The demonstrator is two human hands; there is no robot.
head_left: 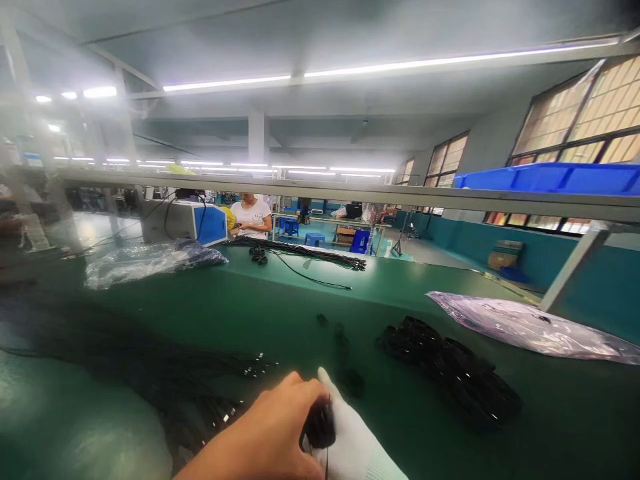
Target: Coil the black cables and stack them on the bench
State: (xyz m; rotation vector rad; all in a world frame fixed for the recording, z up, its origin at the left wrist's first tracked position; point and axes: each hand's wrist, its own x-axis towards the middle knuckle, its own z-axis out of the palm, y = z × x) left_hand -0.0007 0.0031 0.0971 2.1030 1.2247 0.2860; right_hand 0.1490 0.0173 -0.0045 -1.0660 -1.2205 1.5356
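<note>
Close to me at the bottom middle, my bare left hand [273, 430] has its fingers curled round a small bundle of black cable [321, 425]. My right hand [357, 440], in a white glove, is pressed against the bundle from the other side, its thumb pointing up; its other fingers are mostly hidden. Left of the hands lies a spread of long black cables [160, 373] with shiny metal ends. A pile of coiled black cables [450, 373] rests to the right. Between them are a few small dark pieces [341, 337], blurred.
The green tabletop [280, 313] carries a clear plastic bag [150, 261] at left, a pinkish plastic bag [535, 327] at right and more black cables [310, 252] along its far part. A blue-and-white machine [185, 222] stands behind. Blue bins [550, 179] sit on an overhead shelf. Another person [253, 217] sits beyond.
</note>
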